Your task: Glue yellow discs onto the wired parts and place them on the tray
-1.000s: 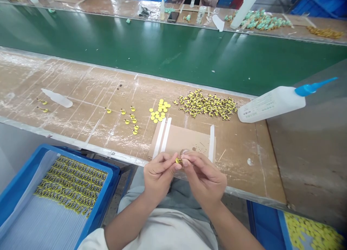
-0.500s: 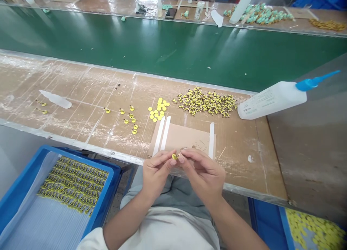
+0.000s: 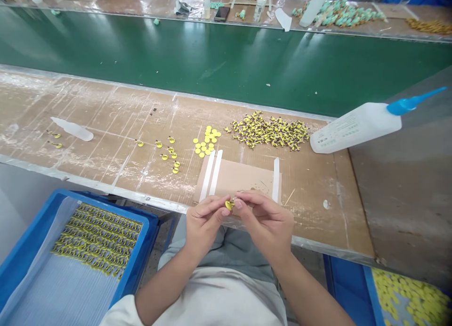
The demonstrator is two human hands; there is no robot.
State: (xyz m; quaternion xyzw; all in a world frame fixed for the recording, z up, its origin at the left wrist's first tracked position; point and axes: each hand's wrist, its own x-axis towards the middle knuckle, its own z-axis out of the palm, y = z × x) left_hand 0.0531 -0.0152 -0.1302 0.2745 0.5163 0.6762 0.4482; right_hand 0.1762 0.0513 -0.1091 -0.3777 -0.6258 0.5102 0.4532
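Between my fingertips, just above the near table edge, is a small yellow disc [image 3: 229, 205] with a dark-and-yellow figure on it. My left hand [image 3: 206, 222] pinches the disc from the left. My right hand [image 3: 266, 222] pinches at the figure's side; its fingertips hide part of the piece. Under and beyond my hands lies a cardboard sheet [image 3: 243, 175] with white tape strips. Behind the sheet are loose yellow discs [image 3: 208, 140] and a heap of small yellow-and-black figures [image 3: 270, 132]. Several discs with figures attached [image 3: 172, 152] lie to the left.
A white bottle with a blue nozzle [image 3: 356, 128] leans at the right, by a metal panel [image 3: 406, 175]. A blue tray [image 3: 141, 241] of rowed pieces sits low left; a bin of yellow discs [image 3: 409, 297] sits low right. A green belt [image 3: 212, 62] runs behind the table.
The yellow disc has tilted slightly between my fingertips, showing more of its face. Both hands stay in nearly the same place, and the view has shifted slightly.
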